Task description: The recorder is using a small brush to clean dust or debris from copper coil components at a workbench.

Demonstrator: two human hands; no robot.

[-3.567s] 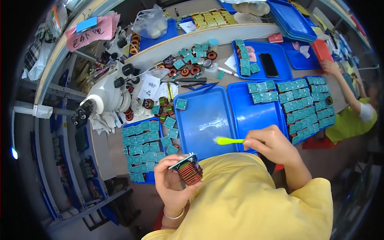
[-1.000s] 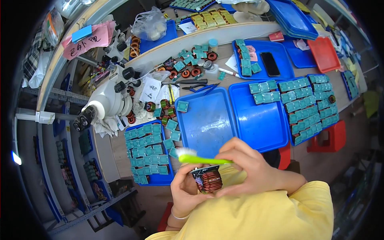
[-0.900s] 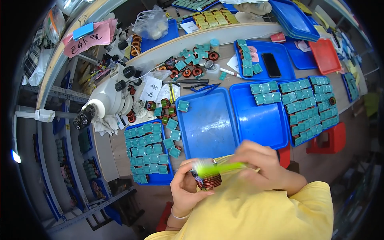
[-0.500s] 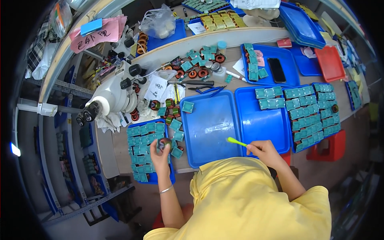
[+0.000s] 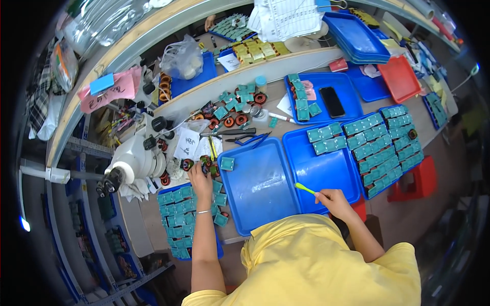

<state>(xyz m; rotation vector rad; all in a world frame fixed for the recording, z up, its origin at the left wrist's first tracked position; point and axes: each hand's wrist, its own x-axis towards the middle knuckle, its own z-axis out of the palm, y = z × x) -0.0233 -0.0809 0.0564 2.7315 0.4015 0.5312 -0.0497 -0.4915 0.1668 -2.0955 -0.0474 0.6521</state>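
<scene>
My left hand (image 5: pixel 200 182) reaches into a small group of wound coils (image 5: pixel 205 160) at the far end of the left tray. Its fingers are bent down among them, and what lies under the fingertips is hidden. Beside that wrist, the left blue tray (image 5: pixel 220 251) holds rows of teal-topped coil parts (image 5: pixel 176 209). My right hand (image 5: pixel 333 201) is closed round a slim lime-green stick tool (image 5: pixel 304 188) with a thicker end, pointing left. That tool hangs over the near part of two blue trays, the middle tray (image 5: pixel 255 196) and the right tray (image 5: pixel 326 178).
One teal part (image 5: pixel 227 163) lies in the middle tray's far corner. Pliers (image 5: pixel 252 138) rest beyond it. A white microscope (image 5: pixel 133 158) stands at the left. More teal parts (image 5: pixel 377 148) fill trays at the right, near a red stool (image 5: pixel 416 178). A phone (image 5: pixel 332 101) lies in a farther tray.
My left hand has moved away from me, from above the left tray to the coil group. The coil it held is no longer visible. My right hand still holds the green tool. The view has tilted.
</scene>
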